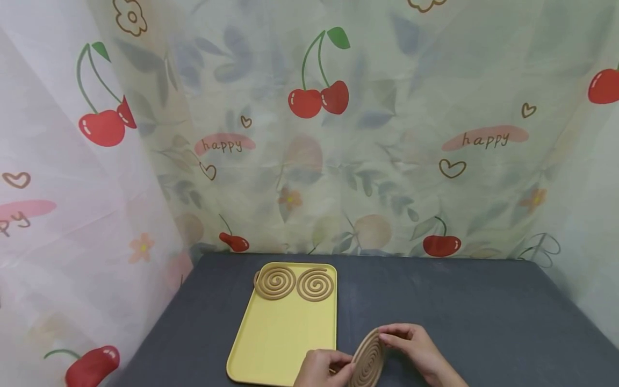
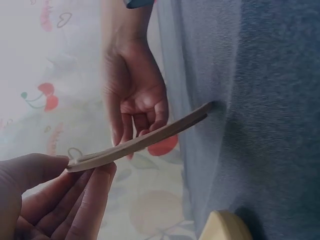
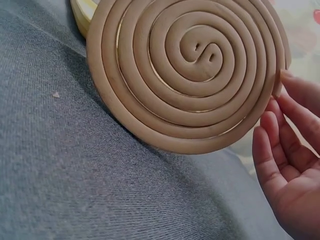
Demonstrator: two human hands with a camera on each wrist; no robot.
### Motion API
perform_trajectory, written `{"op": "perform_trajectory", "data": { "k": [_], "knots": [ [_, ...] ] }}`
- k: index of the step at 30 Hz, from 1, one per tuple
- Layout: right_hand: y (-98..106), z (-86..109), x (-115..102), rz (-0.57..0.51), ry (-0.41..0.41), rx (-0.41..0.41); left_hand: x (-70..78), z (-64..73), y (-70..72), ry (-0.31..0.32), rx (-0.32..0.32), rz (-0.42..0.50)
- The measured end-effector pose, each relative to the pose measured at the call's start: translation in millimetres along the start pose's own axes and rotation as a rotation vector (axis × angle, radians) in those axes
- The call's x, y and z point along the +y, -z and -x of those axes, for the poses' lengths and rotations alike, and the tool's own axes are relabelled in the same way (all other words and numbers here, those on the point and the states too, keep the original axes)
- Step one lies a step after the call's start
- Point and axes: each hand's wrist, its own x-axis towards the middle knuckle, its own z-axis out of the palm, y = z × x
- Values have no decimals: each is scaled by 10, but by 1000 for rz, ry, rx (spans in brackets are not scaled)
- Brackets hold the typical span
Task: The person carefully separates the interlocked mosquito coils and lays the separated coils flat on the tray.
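Observation:
A brown mosquito coil stands on edge at the front of the table, to the right of the yellow tray. My left hand pinches its left edge between thumb and fingers. At the coil's top edge, my right hand pinches the rim. From the right wrist, the coil shows its flat face, two spirals nested tightly together with small slits at the centre. Seen side-on in the left wrist view, the coil looks thin and slightly bowed.
Two single mosquito coils lie side by side at the tray's far end: the left coil overhangs the tray's left edge, the right coil sits inside the rim. A dark cloth covers the table. A printed curtain surrounds it.

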Motion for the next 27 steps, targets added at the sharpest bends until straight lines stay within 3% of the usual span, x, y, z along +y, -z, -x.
{"op": "perform_trajectory", "data": {
  "k": [8,13,27],
  "knots": [
    [-2,-2,19,-15,20,-23,88,-94,-21,-71,59,-134],
    [-24,32,10,-16,27,-24,136,-157,-44,-76,87,-177],
    [-78,11,59,-57,166,-98,149,-82,27,-106,120,-282]
  ]
}}
